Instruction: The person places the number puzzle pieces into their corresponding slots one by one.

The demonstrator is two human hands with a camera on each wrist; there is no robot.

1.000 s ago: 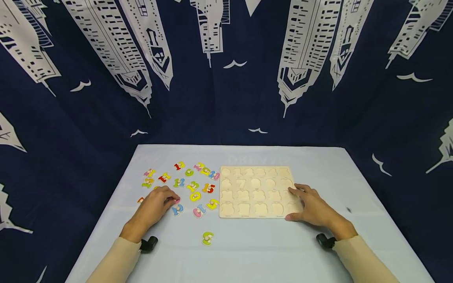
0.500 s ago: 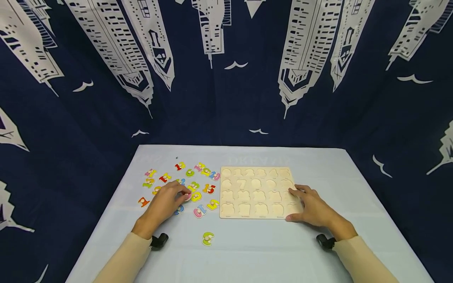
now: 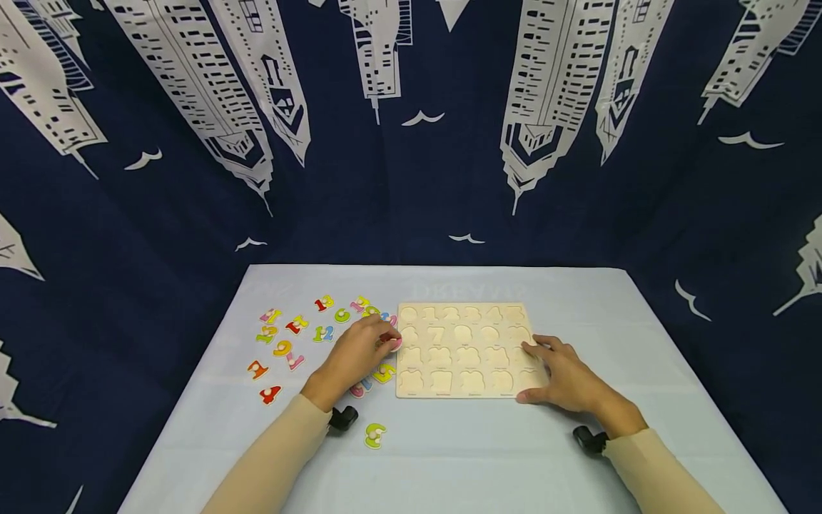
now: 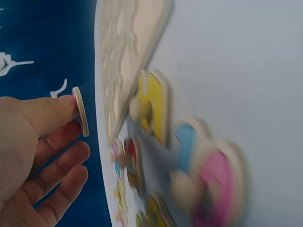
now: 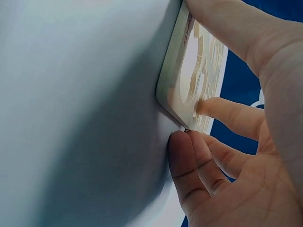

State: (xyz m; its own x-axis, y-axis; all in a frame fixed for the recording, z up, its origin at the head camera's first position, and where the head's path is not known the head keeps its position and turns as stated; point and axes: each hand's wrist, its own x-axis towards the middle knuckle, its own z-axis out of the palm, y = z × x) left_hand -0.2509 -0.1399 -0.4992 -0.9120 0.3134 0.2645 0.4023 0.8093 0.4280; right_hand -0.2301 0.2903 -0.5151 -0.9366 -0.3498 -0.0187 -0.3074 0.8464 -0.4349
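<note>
- Left hand (image 3: 349,357): thumb and finger are pinching a small, flat pink wooden piece (image 4: 81,113).
- Pale, rectangular, recessed wooden board (image 3: 425,355) is lying just beyond, toward three o'clock, its long axis running nine to three.
- Right hand (image 3: 568,375): fingers, apart, are touching the board's three-o'clock end.

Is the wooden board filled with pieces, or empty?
Empty: every visible recess of the wooden board is bare. Number pieces lie left of it, and the left hand pinches another piece.
</note>
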